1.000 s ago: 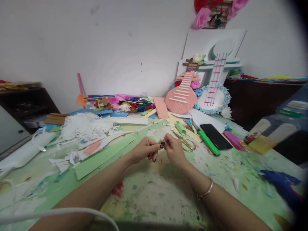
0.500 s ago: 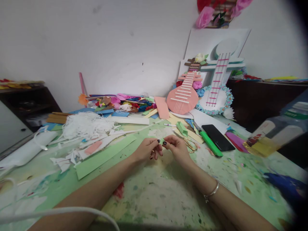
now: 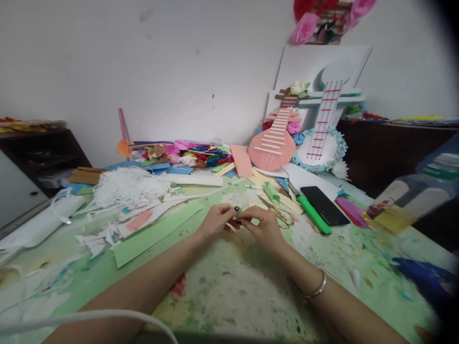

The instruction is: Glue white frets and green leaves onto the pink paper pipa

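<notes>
My left hand and my right hand meet over the middle of the table, fingertips pinched together. A small green piece of paper shows faintly between them, mostly covered by the fingers. Just beyond my right hand lie gold-handled scissors, blades pointing up and left. Behind them rests a folded green paper piece. To the left of my left hand a long green paper strip lies flat on the table.
Right of the hands are a green utility knife, a black phone and a clear bottle. Tangled white string lies at left. Paper instruments, one pink, lean at the back. A white cable crosses the front left.
My right hand has turned and its fingers have shifted left against my left fingertips. The small green paper is now more hidden. More of the scissors shows.
</notes>
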### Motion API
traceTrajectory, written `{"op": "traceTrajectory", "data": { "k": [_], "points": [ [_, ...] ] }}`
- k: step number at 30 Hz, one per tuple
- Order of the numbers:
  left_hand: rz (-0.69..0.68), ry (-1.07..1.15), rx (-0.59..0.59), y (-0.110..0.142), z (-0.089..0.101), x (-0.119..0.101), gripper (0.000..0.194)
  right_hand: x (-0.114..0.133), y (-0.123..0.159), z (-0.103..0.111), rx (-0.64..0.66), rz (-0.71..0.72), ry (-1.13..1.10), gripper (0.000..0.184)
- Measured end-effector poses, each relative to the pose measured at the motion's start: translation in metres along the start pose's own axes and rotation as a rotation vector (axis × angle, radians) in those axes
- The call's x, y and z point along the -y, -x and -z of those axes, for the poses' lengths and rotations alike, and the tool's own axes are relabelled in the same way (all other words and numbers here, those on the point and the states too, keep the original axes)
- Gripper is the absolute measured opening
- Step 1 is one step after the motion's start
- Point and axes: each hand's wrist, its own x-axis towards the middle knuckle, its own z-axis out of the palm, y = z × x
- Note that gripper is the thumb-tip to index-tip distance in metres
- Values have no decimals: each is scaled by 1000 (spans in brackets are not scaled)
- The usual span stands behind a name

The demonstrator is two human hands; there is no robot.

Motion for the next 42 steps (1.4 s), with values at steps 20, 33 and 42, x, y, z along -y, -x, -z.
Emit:
{"op": "traceTrajectory", "data": {
  "k": [20,33,42],
  "points": [
    [-74,260,-122,-5,10,-7,22,-64,-21,88,332,-647,785,9],
    [-127,242,-98,0,8,-14,23,-62,-20,83,232,-538,693,11],
    [-149,220,-86,0,8,-14,22,-7,-20,49,64,-339,135,33]
  ]
}}
